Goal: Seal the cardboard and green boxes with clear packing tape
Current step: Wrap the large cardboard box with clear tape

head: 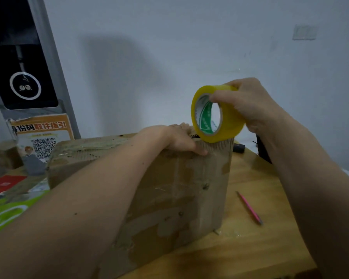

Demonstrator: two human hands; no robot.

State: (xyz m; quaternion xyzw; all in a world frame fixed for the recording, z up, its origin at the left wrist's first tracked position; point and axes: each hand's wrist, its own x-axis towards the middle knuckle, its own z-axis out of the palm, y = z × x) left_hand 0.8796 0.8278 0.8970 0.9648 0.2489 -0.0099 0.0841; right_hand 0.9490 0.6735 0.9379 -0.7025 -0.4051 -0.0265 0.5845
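Pale wall (189,37) fills the background behind a wooden table (260,248), whose bare top runs open below and to the right of my right hand. Standing on it, the cardboard box (179,194) sits beneath both my hands, its worn near face scarred with torn paper and old tape, its right vertical edge falling just under the roll. My left hand (177,139) lies over the box's top far edge, fingers pressed flat, thumb down on the near face. My right hand (248,105) grips the tape roll (216,115), fingers curled over its rim and into the core; the yellowish roll stands upright, touching the box's top right corner. Well to the left of my left forearm, the green box (10,216) shows at the frame edge. A pink pen (249,208) lies on open wood below my right hand, apart from the box.
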